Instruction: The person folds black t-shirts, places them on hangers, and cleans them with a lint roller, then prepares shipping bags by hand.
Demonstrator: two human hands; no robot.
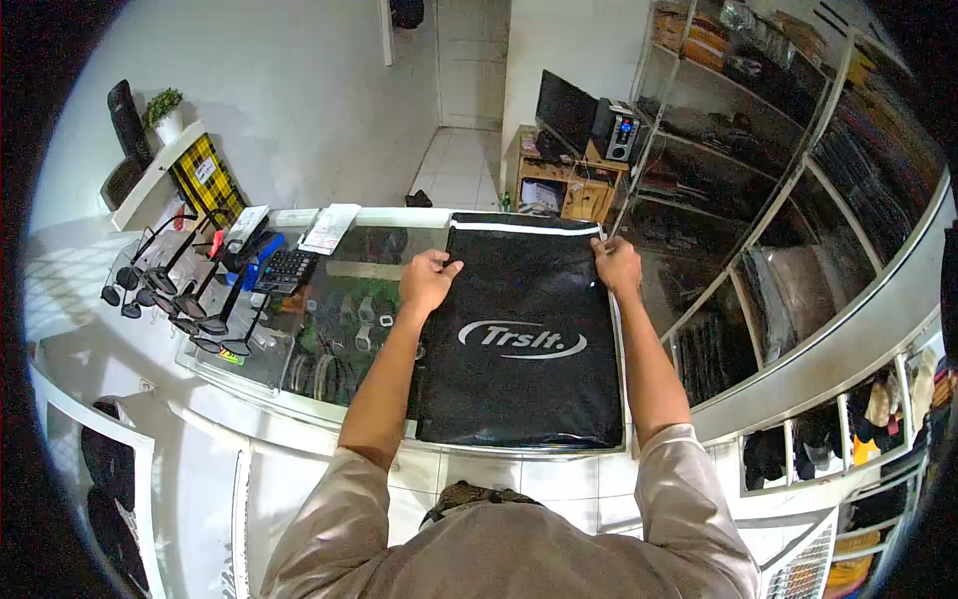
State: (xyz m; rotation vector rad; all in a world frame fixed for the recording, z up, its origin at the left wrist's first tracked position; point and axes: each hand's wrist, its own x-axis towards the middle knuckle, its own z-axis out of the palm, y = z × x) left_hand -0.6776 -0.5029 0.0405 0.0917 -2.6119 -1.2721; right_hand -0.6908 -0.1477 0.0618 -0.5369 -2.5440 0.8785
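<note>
A large black plastic mailer bag (519, 399) lies flat on the glass counter, with a silver "Trslt." logo and a white strip along its far edge. At its upper left side, my left hand (427, 284) is closed with curled fingers, thumb and forefinger at the bag's edge. My right hand (619, 266) pinches the far right corner, just by the end of the white strip. What lies inside the bag, if anything, is hidden.
Watches show under the glass counter (384, 250). On its left stand a sunglasses rack (180, 290), a calculator (286, 271) and papers (330, 229). Glass shelves of folded clothes (798, 290) line the right. A monitor (567, 112) and speaker (621, 138) stand behind.
</note>
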